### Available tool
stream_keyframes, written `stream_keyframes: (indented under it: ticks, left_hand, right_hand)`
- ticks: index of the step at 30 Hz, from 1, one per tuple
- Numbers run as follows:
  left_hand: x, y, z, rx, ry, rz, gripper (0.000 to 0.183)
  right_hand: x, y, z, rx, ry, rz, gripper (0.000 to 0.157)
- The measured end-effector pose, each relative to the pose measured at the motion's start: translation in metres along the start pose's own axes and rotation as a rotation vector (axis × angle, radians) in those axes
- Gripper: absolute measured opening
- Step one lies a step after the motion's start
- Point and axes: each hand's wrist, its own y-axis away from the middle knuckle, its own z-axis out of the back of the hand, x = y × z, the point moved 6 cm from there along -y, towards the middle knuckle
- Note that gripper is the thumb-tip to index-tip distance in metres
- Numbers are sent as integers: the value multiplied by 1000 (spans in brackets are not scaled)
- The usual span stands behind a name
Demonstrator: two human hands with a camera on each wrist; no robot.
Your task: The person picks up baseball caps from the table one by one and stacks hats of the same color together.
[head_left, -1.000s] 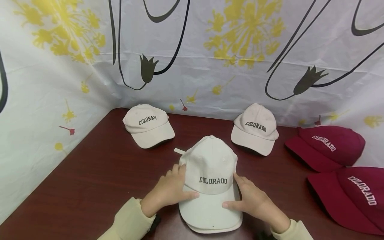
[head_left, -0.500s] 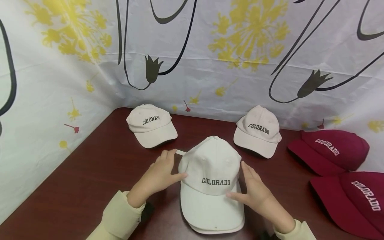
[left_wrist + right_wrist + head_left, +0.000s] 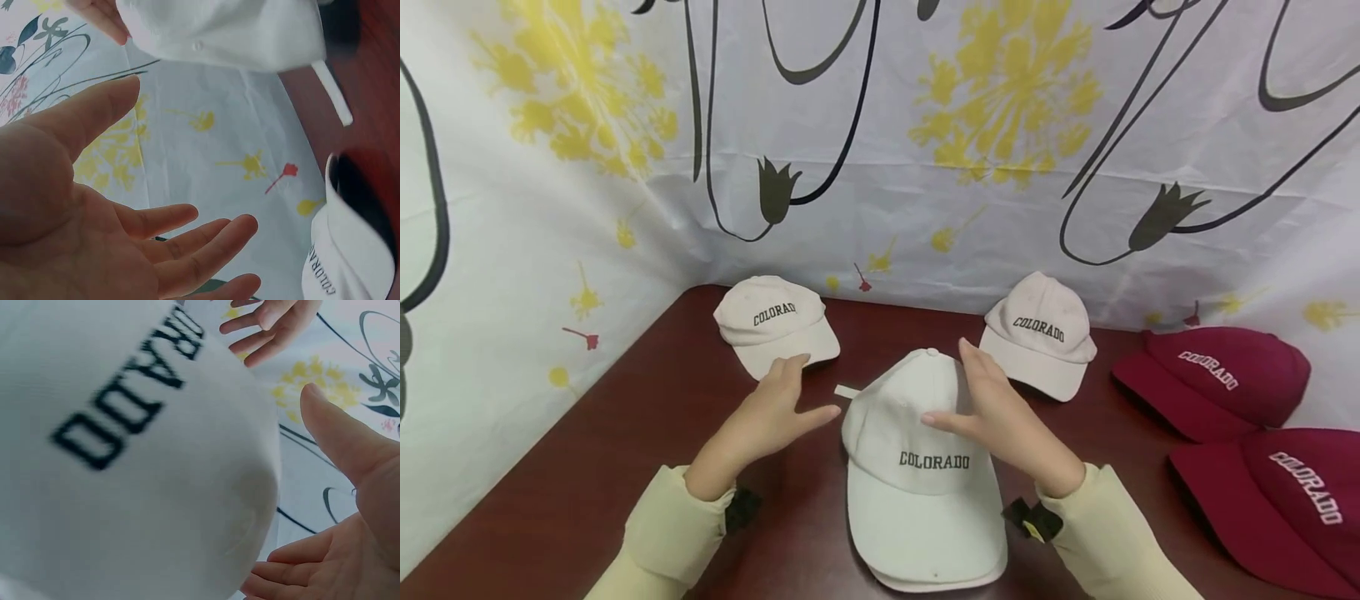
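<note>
White caps lettered COLORADO, one stacked on another, sit at the near middle of the table; the top cap (image 3: 917,517) shows its front and brim, and a second brim edge peeks out beneath. My left hand (image 3: 760,425) hovers left of the stack, fingers extended and thumb apart, holding nothing. In the left wrist view its palm (image 3: 81,231) faces the camera, away from the cap's strap (image 3: 334,94). My right hand (image 3: 1000,408) is raised over the cap's right side with straight fingers, covering part of the crown; whether it touches is unclear.
A white cap (image 3: 775,321) lies at the back left and another white cap (image 3: 1041,333) at the back right. Two dark red caps (image 3: 1221,379) sit along the right side. A patterned cloth (image 3: 880,167) hangs behind the dark red-brown table (image 3: 625,433).
Both hands have let go of the stacked caps. The left has moved off to the left; the right has lifted up and left across the crown. The stack stays in place.
</note>
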Motion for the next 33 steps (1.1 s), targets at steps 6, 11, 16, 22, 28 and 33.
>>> stream_keyframes:
  ticks: [6,11,16,22,28,33]
  left_hand:
    - [11,-5,21,-5,-24,5,77]
    - [20,-10,38,-26,-65,27,76]
    - [30,-15,51,-30,-79,69,77]
    - [48,-21,56,-3,-42,120,80]
    - [68,-31,61,12,-46,170,80]
    - [73,-39,63,33,-32,203,82]
  right_hand:
    - [25,-23,-1,30,37,70,103]
    - [39,-43,-5,115,62,74,102]
    - [50,-65,-16,221,27,45,103]
    - [68,-90,-32,311,-8,38,102]
    - [96,-115,-44,326,-10,148,88]
    - [113,-133,-53,358,-66,210,49]
